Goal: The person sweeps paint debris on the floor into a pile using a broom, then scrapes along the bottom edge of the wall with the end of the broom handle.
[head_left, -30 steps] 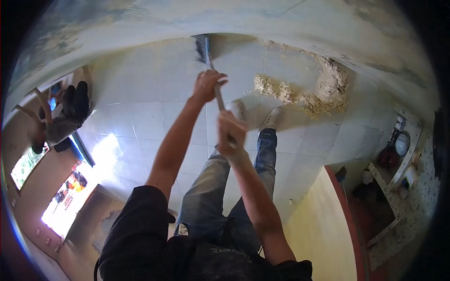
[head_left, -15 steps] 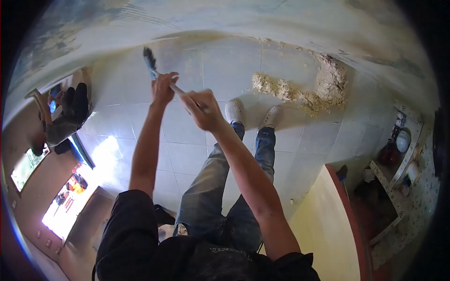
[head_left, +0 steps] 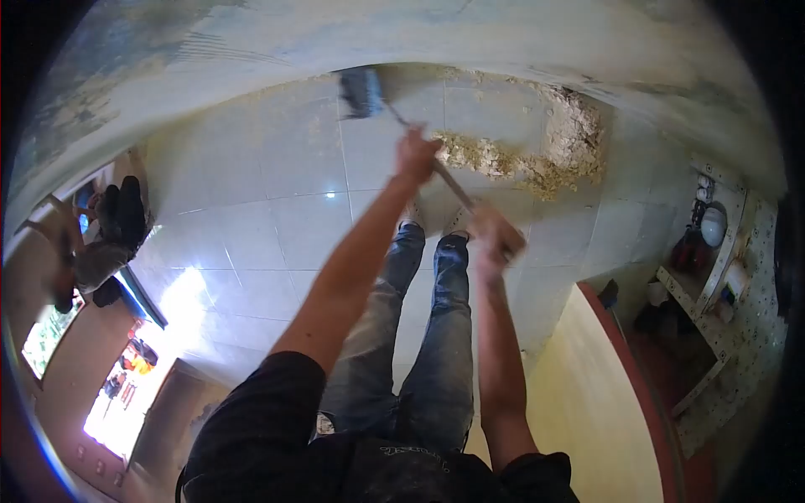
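A broom with a dark and blue bristle head slants across the tiled floor, its head near the base of the wall. My left hand is wrapped round the lower part of the handle. Farther up, near the end of the handle, my right hand is closed on it, smeared by motion. To the right of the broom head a pile of pale flaky debris lies along the wall, and a strip of crumbs runs from it toward my left hand.
The stained wall curves across the top. A low yellow partition with a red edge stands at lower right, beside a tiled shelf unit with household items. Another person sits at the far left, near a bright doorway.
The broom head has swung right along the wall, turning its broad side into view. Both hands have moved right with the handle, the right hand also lower in view.
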`<state>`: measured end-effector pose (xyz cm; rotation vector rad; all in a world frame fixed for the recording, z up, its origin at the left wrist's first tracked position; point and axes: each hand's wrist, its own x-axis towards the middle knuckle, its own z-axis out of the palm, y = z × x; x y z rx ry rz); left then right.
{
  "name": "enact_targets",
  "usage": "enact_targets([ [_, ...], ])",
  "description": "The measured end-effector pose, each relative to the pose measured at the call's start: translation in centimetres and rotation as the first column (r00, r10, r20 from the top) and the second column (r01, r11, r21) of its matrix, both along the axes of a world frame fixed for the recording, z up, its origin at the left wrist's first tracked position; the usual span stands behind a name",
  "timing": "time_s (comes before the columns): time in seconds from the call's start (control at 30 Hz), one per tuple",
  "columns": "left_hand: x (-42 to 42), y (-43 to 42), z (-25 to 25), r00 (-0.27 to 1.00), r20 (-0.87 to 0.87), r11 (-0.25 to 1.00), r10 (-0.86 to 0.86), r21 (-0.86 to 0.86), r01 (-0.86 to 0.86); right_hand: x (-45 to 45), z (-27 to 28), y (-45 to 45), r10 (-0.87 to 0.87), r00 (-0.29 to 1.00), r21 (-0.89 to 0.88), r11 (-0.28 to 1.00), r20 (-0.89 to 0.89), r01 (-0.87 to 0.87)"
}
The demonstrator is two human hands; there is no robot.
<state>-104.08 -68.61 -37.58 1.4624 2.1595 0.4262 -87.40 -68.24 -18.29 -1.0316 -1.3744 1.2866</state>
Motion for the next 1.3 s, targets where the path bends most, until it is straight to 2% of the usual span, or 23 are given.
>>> enact_targets([
  [0.03, 3.7, 1.3, 1.3, 0.997, 0.061, 0.997, -0.036, -0.066, 0.040, 2.8, 1.4, 0.0, -0.042, 0.998, -0.012, 0.999, 0.038, 0.042],
  [0.1, 10.2, 2.8, 4.7, 0.985, 0.158, 0.997, -0.067, 0.059, 0.058, 7.7, 4.3, -0.4, -0.103, 0.989, -0.045, 0.993, 0.103, 0.108],
  [0.17, 15.0, 4.5, 6.6, 0.962, 0.247, 0.993, -0.114, 0.056, 0.103, 10.2, 6.5, -0.6, -0.115, 0.975, 0.015, 0.993, 0.188, 0.114],
  [0.23, 17.6, 5.4, 8.2, 0.935, 0.312, 0.986, -0.167, 0.064, 0.155, 11.4, 8.4, -0.7, -0.136, 0.959, 0.082, 0.990, 0.250, 0.119],
  [0.3, 19.4, 5.9, 9.4, 0.875, 0.419, 0.967, -0.242, 0.031, 0.253, 11.2, 9.9, -1.1, -0.235, 0.943, 0.093, 0.971, 0.234, 0.219],
  [0.37, 19.7, 5.7, 12.6, 0.865, 0.422, 0.959, -0.271, 0.045, 0.278, 11.0, 12.4, -1.4, -0.260, 0.950, 0.094, 0.965, 0.172, 0.247],
  [0.43, 18.4, 4.8, 15.9, 0.786, 0.463, 0.911, -0.410, 0.163, 0.379, 9.8, 15.9, -1.9, -0.256, 0.965, 0.067, 0.965, 0.054, 0.252],
  [0.47, 17.7, 4.1, 17.4, 0.776, 0.461, 0.901, -0.430, 0.161, 0.403, 9.3, 17.6, -2.1, -0.236, 0.972, 0.057, 0.970, 0.015, 0.234],
  [0.53, 15.5, 2.0, 19.9, 0.785, 0.460, 0.910, -0.415, 0.200, 0.363, 8.2, 19.9, -2.3, -0.243, 0.970, 0.046, 0.969, -0.015, 0.244],
  [0.6, 12.7, -0.3, 20.9, 0.808, 0.439, 0.919, -0.394, 0.196, 0.342, 7.4, 20.8, -2.2, -0.204, 0.959, -0.006, 0.978, -0.198, 0.207],
  [0.67, 9.9, -2.8, 20.7, 0.873, 0.409, 0.964, -0.265, 0.120, 0.237, 6.5, 20.2, -2.2, -0.199, 0.945, -0.058, 0.980, -0.258, 0.191],
  [0.7, 8.0, -3.6, 21.2, 0.913, 0.337, 0.970, -0.231, 0.010, 0.241, 6.0, 19.7, -2.1, -0.179, 0.930, -0.105, 0.983, -0.322, 0.153],
  [0.73, 6.2, -4.5, 20.8, 0.945, 0.259, 0.979, -0.202, 0.027, 0.202, 5.4, 18.8, -2.4, -0.177, 0.907, -0.155, 0.980, -0.382, 0.126],
  [0.77, 4.4, -5.2, 20.6, 0.967, 0.190, 0.983, -0.169, -0.040, 0.180, 4.9, 17.5, -2.9, -0.177, 0.880, -0.202, 0.975, -0.441, 0.094],
  [0.83, 1.6, -6.0, 18.9, 0.990, 0.117, 0.990, -0.085, 0.122, 0.071, 3.5, 14.7, -3.2, -0.177, 0.838, -0.302, 0.953, -0.516, 0.016],
  [0.9, 0.1, -4.9, 18.8, 1.000, 0.007, 0.998, -0.021, -0.057, 0.021, 2.2, 9.9, -4.4, -0.257, 0.785, -0.385, 0.923, -0.564, 0.026],
  [1.03, -1.2, -3.1, 9.8, 0.998, 0.066, 0.996, -0.007, 0.094, 0.000, 1.2, 2.9, -2.4, -0.228, 0.781, -0.331, 0.943, -0.581, 0.029],
  [1.07, -0.5, -2.0, 7.6, 0.995, 0.091, 0.994, -0.033, 0.108, 0.023, 1.7, 2.1, -1.6, -0.189, 0.841, -0.253, 0.965, -0.506, 0.065],
  [1.1, 0.8, -0.9, 6.0, 0.992, 0.116, 0.992, -0.052, 0.120, 0.038, 2.9, 2.1, -0.7, -0.210, 0.846, -0.226, 0.968, -0.490, 0.110],
  [1.17, 5.6, 2.2, 6.3, 0.949, 0.309, 0.993, -0.053, 0.113, 0.018, 6.1, 2.0, 0.5, -0.248, 0.840, -0.188, 0.966, -0.483, 0.177],
  [1.23, 11.0, 5.3, 5.8, 0.885, 0.442, 0.982, -0.148, 0.172, 0.078, 9.8, 3.8, 1.6, -0.253, 0.910, -0.090, 0.967, -0.328, 0.237],
  [1.3, 17.0, 7.8, 5.1, 0.893, 0.362, 0.953, -0.268, 0.237, 0.190, 13.1, 6.4, 3.1, -0.282, 0.934, -0.027, 0.959, -0.219, 0.283],
])
